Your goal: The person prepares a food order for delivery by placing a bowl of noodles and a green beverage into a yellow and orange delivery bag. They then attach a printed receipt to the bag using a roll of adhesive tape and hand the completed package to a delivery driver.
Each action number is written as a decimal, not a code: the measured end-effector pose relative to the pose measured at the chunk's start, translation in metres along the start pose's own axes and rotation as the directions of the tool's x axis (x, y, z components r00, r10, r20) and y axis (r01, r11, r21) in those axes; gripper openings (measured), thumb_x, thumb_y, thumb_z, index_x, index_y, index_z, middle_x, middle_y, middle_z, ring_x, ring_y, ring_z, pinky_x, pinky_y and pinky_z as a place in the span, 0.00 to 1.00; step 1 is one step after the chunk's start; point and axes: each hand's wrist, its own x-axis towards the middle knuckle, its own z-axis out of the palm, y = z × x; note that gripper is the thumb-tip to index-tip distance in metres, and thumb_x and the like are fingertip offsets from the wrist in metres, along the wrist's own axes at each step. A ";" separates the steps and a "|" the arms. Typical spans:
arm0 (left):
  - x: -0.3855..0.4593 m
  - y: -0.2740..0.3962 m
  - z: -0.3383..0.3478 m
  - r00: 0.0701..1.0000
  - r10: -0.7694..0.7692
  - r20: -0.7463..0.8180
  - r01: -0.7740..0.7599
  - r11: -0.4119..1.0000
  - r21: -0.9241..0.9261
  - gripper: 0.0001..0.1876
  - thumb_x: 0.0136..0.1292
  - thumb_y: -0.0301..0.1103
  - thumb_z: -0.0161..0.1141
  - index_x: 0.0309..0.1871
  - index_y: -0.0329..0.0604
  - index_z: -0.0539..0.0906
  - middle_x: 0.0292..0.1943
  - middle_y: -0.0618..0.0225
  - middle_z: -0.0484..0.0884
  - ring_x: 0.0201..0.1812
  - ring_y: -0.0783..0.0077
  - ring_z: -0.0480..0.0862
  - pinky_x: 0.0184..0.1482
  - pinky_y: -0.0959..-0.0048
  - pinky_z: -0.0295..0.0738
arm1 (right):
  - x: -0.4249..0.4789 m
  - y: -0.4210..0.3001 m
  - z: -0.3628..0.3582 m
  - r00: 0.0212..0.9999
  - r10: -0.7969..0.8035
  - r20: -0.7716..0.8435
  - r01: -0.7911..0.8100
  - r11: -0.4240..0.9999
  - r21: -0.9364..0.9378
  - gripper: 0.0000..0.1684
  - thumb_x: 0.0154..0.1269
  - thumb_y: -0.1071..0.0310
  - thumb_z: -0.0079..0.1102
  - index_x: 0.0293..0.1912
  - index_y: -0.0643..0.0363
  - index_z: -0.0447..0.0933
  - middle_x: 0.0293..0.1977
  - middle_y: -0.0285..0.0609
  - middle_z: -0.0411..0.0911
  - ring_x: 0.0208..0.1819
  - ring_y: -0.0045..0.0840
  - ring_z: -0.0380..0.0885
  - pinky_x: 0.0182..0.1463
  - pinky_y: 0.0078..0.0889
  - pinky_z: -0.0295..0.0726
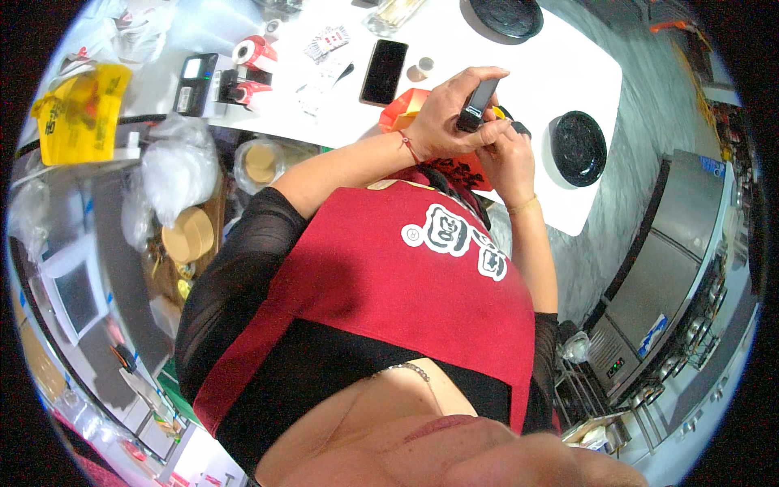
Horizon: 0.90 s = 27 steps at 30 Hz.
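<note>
My left hand (447, 115) is closed round a black and grey handheld tool (479, 105), which looks like a stapler, tilted above the white table (563, 67). My right hand (506, 155) is close against it, fingers bent, at the tool's lower end; what it grips is hidden. Beneath both hands lies a red-orange paper bag or packet (468, 170) with dark print, its folded orange part (405, 109) showing left of my left wrist. Small yellow and black parts (500, 113) show just beyond my fingers, too covered to name.
A smartphone (384, 72), a small cup (425, 66) and two black round dishes (578, 148) (508, 18) are on the table. Left are label rolls (254, 52), a small device with a screen (196, 84), a yellow plastic bag (85, 115) and stacked round tubs (187, 235). A steel refrigerator (657, 262) stands right.
</note>
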 end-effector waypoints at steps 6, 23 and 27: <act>-0.003 -0.006 -0.003 1.000 -0.002 -0.002 0.002 1.000 -0.007 0.31 0.56 0.43 0.66 0.61 0.43 0.70 0.35 0.65 0.76 0.35 0.72 0.80 0.40 0.75 0.77 | 0.002 -0.003 -0.001 0.998 0.049 0.049 -0.051 0.998 0.029 0.18 0.54 0.67 0.65 0.47 0.54 0.77 0.41 0.39 0.77 0.38 0.35 0.78 0.36 0.37 0.74; -0.064 -0.069 -0.148 0.887 -0.450 -0.106 0.396 0.619 0.678 0.29 0.54 0.38 0.65 0.60 0.43 0.71 0.49 0.57 0.79 0.52 0.62 0.79 0.56 0.68 0.71 | 0.004 -0.056 -0.033 0.998 -0.045 -0.036 0.043 0.996 -0.076 0.20 0.50 0.71 0.65 0.46 0.62 0.76 0.42 0.46 0.76 0.43 0.38 0.77 0.49 0.36 0.75; -0.095 -0.110 -0.138 0.692 -0.719 -0.067 0.490 0.398 0.776 0.35 0.49 0.39 0.65 0.63 0.44 0.67 0.49 0.51 0.75 0.51 0.53 0.77 0.54 0.63 0.72 | 0.004 -0.050 -0.009 0.983 0.102 0.151 -0.077 0.983 -0.164 0.15 0.51 0.66 0.64 0.40 0.60 0.75 0.35 0.44 0.75 0.41 0.36 0.75 0.51 0.37 0.71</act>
